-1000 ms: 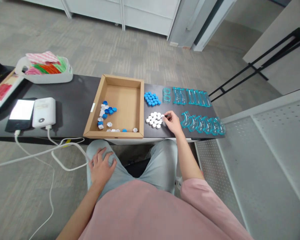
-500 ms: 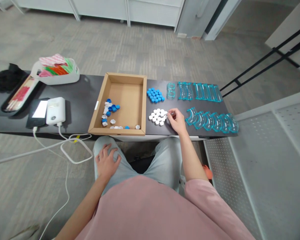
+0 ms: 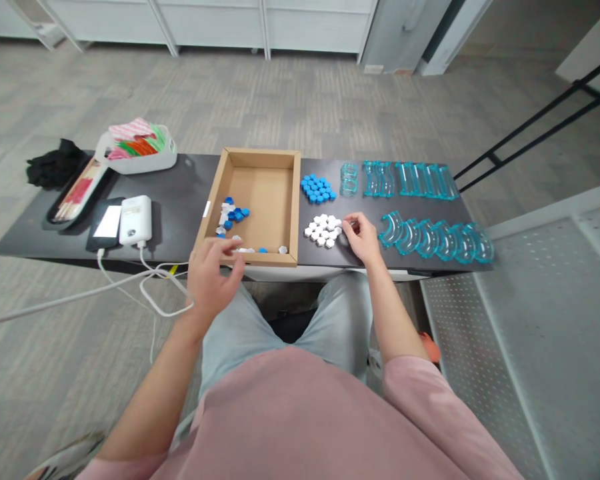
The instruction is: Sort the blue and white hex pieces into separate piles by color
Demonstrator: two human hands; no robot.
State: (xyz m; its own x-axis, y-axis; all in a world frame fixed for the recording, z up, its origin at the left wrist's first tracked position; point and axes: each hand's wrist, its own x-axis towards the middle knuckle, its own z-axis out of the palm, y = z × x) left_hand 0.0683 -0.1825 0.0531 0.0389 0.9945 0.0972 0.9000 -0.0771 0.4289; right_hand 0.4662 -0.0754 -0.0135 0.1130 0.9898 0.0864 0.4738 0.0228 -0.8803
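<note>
My left hand (image 3: 211,277) is over the near left corner of the cardboard box (image 3: 270,187), thumb and fingers spread with nothing between them, while loose white and blue pieces lie inside along its left and near sides. My right hand (image 3: 361,237) is at the right edge of the white hexagonal pieces (image 3: 323,231), which lie clustered on the dark counter (image 3: 185,200) just right of the box, its fingers curled in, though I cannot tell whether they pinch a piece. Beyond that cluster sit the blue hexagonal pieces (image 3: 318,189).
</note>
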